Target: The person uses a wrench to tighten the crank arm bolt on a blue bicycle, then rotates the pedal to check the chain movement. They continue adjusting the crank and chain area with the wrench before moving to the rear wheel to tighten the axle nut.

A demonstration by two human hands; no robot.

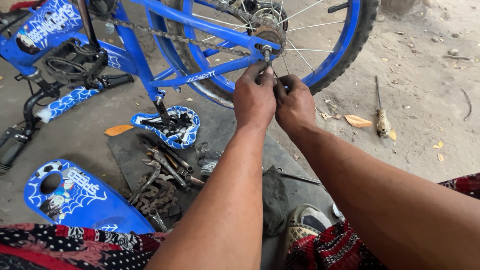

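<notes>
A small blue bicycle stands upside down on its saddle, rear wheel at the upper right. My left hand and my right hand are pressed together just below the rear axle nut and sprocket. The left fingers reach up to the axle end; both hands pinch something small that is hidden between the fingers. The chain runs from the sprocket toward the pedal crank.
A dark mat on the dirt floor carries pliers, wrenches and a loose chain. A blue plastic chain guard lies at the lower left. A screwdriver lies at the right. My sandalled foot rests near a dark rag.
</notes>
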